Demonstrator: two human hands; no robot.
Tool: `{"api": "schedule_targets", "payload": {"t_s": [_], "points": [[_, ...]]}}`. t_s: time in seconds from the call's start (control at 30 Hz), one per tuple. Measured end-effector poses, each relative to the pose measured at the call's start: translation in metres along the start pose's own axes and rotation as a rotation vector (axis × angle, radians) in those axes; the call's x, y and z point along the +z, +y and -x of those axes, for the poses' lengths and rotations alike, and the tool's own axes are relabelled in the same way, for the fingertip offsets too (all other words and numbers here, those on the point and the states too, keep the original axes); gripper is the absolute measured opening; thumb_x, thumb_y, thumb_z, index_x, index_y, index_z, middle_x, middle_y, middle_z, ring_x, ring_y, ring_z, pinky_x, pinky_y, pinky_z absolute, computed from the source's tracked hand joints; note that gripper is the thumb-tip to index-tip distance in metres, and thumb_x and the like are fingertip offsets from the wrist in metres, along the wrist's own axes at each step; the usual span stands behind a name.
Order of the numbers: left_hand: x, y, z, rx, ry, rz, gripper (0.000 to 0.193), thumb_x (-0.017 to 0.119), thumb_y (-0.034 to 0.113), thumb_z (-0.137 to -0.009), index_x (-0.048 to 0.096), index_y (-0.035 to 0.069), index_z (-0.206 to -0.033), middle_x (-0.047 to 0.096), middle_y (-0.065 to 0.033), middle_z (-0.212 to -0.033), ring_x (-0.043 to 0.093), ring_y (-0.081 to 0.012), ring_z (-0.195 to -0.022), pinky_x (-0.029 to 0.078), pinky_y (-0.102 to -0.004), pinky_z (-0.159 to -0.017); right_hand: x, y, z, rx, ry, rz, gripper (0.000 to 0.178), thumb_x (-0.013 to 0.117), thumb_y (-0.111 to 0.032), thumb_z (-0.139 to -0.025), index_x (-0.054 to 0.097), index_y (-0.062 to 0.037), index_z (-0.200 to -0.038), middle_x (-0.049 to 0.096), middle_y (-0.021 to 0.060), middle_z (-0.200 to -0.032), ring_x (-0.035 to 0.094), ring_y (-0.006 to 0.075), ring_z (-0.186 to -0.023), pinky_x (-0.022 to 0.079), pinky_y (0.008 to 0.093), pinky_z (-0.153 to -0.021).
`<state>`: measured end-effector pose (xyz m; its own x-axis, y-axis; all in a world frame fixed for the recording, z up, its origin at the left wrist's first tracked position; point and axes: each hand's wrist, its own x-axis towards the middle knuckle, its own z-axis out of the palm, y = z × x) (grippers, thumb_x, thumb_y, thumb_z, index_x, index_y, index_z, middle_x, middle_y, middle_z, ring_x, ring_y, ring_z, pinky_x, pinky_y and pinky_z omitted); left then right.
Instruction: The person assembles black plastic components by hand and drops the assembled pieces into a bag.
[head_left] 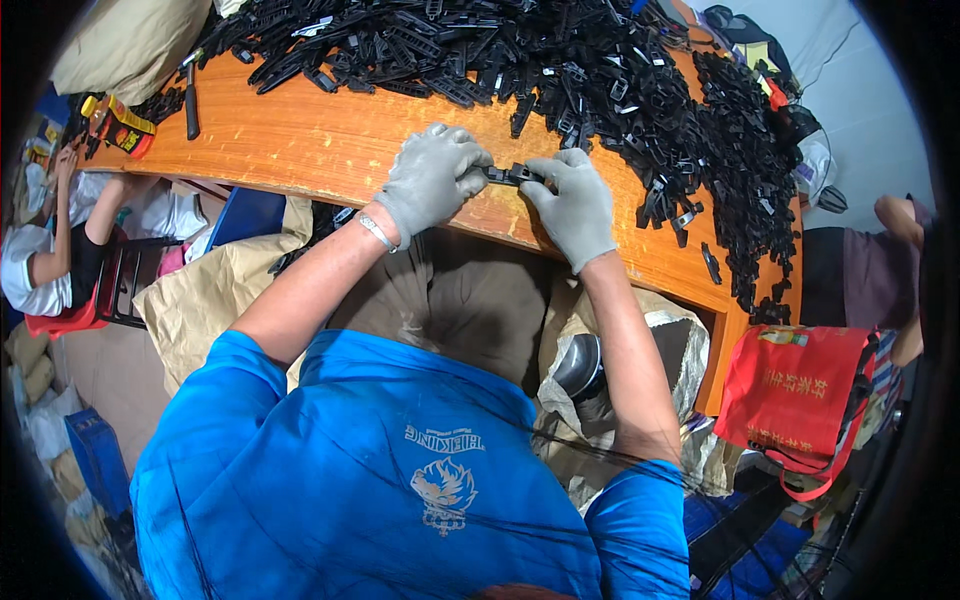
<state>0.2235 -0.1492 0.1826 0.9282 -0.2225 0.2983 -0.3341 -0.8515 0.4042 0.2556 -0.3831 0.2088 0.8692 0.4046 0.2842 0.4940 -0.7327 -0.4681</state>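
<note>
Between my two gloved hands, just above the table's front edge, is a small black plastic part. My left hand, in a grey glove, pinches its left end between thumb and fingers. On the other end, my right hand, gloved the same way, has its thumb and fingertips closed. The fingertips cover both ends of the part, so its full shape is hidden. Beyond my hands a large heap of similar black plastic parts spreads over the wooden table and runs down its right side.
A hammer lies at the table's far left, near a yellow-and-red container. Paper sacks flank my lap below the edge. A red bag hangs at the right. One person sits at the left; another is at the right.
</note>
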Motion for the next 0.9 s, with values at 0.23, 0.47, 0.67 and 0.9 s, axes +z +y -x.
{"api": "schedule_targets", "payload": {"t_s": [0.23, 0.47, 0.67, 0.9], "points": [[0.005, -0.003, -0.001, 0.035, 0.067, 0.055, 0.016, 0.08, 0.025, -0.09, 0.079, 0.017, -0.103, 0.07, -0.0059, -0.104, 0.063, -0.0324, -0.106, 0.052, -0.0477, -0.088, 0.002, 0.014, -0.006, -0.023, -0.096, 0.028, 0.023, 0.085, -0.016, -0.085, 0.082, -0.01, -0.107, 0.067, 0.0097, -0.096, 0.069, 0.0305, -0.091, 0.055, 0.0426, -0.078], [0.015, -0.01, -0.01, 0.07, 0.061, 0.09, 0.012, 0.077, 0.025, -0.093, 0.079, 0.016, -0.1, 0.071, -0.0075, -0.104, 0.065, -0.0343, -0.105, 0.054, -0.0467, -0.09, 0.015, 0.0, -0.028, -0.265, -0.131, 0.228, 0.017, 0.081, -0.029, -0.089, 0.081, -0.0168, -0.1, 0.068, 0.0083, -0.097, 0.071, 0.0322, -0.091, 0.057, 0.0465, -0.077], [-0.051, -0.026, 0.04, 0.063, -0.011, 0.026, 0.013, 0.076, 0.015, -0.09, 0.075, 0.009, -0.102, 0.072, -0.0104, -0.106, 0.067, -0.0346, -0.104, 0.053, -0.0469, -0.093, -0.017, 0.009, 0.009, -0.122, -0.217, 0.074, 0.015, 0.076, -0.03, -0.093, 0.08, -0.0156, -0.097, 0.07, 0.0107, -0.106, 0.072, 0.034, -0.098, 0.058, 0.0467, -0.085], [-0.141, -0.101, 0.128, -0.236, 0.075, -0.095, 0.029, 0.068, 0.004, -0.092, 0.072, 0.003, -0.121, 0.074, -0.0166, -0.118, 0.068, -0.0375, -0.114, 0.051, -0.046, -0.104, -0.068, 0.089, 0.051, 0.346, 0.212, 0.415, 0.033, 0.083, -0.029, -0.09, 0.076, -0.0157, -0.12, 0.071, 0.0151, -0.114, 0.074, 0.0376, -0.1, 0.06, 0.0476, -0.087]]}}
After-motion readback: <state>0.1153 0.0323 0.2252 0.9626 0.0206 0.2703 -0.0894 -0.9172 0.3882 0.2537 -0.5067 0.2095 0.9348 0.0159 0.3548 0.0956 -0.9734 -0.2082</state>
